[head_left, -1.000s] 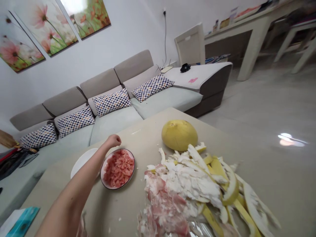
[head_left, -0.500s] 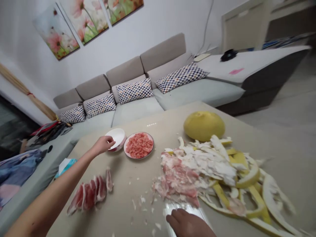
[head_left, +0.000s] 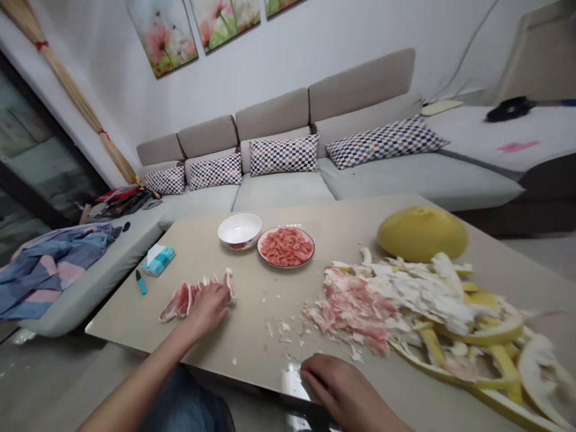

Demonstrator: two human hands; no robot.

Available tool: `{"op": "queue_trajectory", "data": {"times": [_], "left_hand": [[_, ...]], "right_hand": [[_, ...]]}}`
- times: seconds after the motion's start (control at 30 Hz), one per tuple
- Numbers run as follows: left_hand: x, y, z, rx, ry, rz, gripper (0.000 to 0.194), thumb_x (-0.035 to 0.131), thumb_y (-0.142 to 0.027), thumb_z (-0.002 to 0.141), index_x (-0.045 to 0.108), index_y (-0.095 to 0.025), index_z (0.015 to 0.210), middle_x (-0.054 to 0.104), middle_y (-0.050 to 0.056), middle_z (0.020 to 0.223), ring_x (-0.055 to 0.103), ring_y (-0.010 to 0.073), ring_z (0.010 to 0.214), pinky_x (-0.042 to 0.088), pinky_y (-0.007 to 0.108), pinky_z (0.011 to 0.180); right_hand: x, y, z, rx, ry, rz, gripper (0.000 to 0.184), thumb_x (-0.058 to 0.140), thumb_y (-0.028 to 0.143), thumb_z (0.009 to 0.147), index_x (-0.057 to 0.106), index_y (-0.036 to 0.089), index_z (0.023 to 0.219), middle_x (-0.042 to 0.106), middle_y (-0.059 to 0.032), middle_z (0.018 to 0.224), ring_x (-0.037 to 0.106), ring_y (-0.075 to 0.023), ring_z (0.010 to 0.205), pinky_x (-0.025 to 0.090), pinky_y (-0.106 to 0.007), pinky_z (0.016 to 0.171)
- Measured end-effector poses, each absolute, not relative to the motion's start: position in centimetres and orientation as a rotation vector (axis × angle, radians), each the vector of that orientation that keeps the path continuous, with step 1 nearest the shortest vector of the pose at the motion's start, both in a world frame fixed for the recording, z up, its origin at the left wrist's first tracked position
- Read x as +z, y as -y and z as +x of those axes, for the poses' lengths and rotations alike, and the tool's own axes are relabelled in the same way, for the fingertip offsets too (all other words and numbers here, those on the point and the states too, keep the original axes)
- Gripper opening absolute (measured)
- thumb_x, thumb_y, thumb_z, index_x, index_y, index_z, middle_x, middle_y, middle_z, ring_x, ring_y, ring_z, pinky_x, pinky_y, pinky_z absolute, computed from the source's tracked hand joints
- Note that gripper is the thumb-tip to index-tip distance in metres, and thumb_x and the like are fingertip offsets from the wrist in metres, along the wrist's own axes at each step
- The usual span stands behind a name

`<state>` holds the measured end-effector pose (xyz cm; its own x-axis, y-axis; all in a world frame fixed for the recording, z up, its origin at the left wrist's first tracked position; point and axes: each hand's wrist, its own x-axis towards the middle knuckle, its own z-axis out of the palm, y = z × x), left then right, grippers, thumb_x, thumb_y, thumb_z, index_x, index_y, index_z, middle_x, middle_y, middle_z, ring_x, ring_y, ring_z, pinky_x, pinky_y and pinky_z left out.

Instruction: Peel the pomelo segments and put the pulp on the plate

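My left hand (head_left: 209,309) is down on a row of peeled pink pomelo segments (head_left: 180,299) at the left of the table. Its fingers curl round a segment near the right end of the row and partly hide it. My right hand (head_left: 335,384) rests at the table's near edge, fingers curled together, with nothing visible in them. Behind the segments stands a white bowl (head_left: 240,230). Touching or very near it is a dark-rimmed plate (head_left: 265,259) heaped with pink pomelo flesh (head_left: 287,246).
Torn membrane (head_left: 355,306), white pith (head_left: 418,294) and yellow peel strips (head_left: 504,360) cover the table's right side. Behind them sits a whole yellow pomelo (head_left: 423,233). At left lie a tissue pack (head_left: 158,261) and a small blue-handled knife (head_left: 141,282). A grey sofa (head_left: 279,195) stands beyond.
My left hand has moved from the white bowl down to the row of segments. My right hand stays near the table's front edge. The view has turned left.
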<state>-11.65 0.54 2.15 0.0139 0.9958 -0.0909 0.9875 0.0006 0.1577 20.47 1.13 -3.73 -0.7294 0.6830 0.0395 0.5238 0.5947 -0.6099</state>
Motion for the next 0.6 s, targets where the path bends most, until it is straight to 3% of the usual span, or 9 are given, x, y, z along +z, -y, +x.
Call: {"op": "queue_trajectory", "data": {"times": [0.17,0.3,0.43,0.5,0.6], "left_hand": [[1.4,-2.4,-11.2,0.099,-1.995,2.23,0.052,0.044,-0.004,0.083,0.053,-0.032,0.125,0.047,0.007,0.145,0.036,0.0288,0.135,0.023,0.059,0.106],[1.2,-4.8,-12.3,-0.004,-1.88,2.276,0.056,0.061,-0.006,0.073,0.056,-0.033,0.122,0.055,0.007,0.137,0.039,0.031,0.133,0.015,0.065,0.107],[0.6,-6.8,-12.3,-0.107,-1.827,2.314,0.053,0.066,-0.008,0.072,0.058,-0.034,0.117,0.059,0.005,0.131,0.039,0.0296,0.132,0.008,0.068,0.108],[0.3,-7.5,-12.1,-0.158,-1.805,2.327,0.047,0.066,-0.012,0.077,0.058,-0.031,0.119,0.059,0.005,0.129,0.041,0.0294,0.131,0.01,0.067,0.108],[0.2,-8.3,-11.8,-0.232,-1.761,2.344,0.034,0.062,-0.025,0.086,0.059,-0.021,0.119,0.057,0.008,0.131,0.044,0.0306,0.128,0.023,0.062,0.108]], "right_hand": [[-3.3,-0.3,19.3,0.893,2.554,-1.023,0.03,0.04,0.026,0.095,0.068,0.021,0.087,0.072,-0.0057,0.088,0.065,-0.0188,0.082,0.043,-0.025,0.073],[-3.1,-0.2,19.3,0.918,2.512,-1.036,0.029,0.041,0.025,0.094,0.069,0.021,0.089,0.072,-0.0052,0.088,0.065,-0.0179,0.082,0.043,-0.024,0.073],[-3.4,-0.5,19.8,0.936,2.478,-1.041,0.029,0.042,0.024,0.094,0.069,0.02,0.087,0.072,-0.0049,0.087,0.065,-0.0174,0.082,0.043,-0.024,0.073],[-3.6,-0.7,20.1,0.942,2.463,-1.045,0.029,0.042,0.025,0.094,0.069,0.02,0.087,0.072,-0.0048,0.088,0.065,-0.0175,0.082,0.043,-0.024,0.073],[-3.8,-0.9,20.6,0.945,2.443,-1.053,0.028,0.042,0.025,0.094,0.07,0.021,0.089,0.072,-0.0047,0.088,0.065,-0.018,0.083,0.043,-0.025,0.074]]}}
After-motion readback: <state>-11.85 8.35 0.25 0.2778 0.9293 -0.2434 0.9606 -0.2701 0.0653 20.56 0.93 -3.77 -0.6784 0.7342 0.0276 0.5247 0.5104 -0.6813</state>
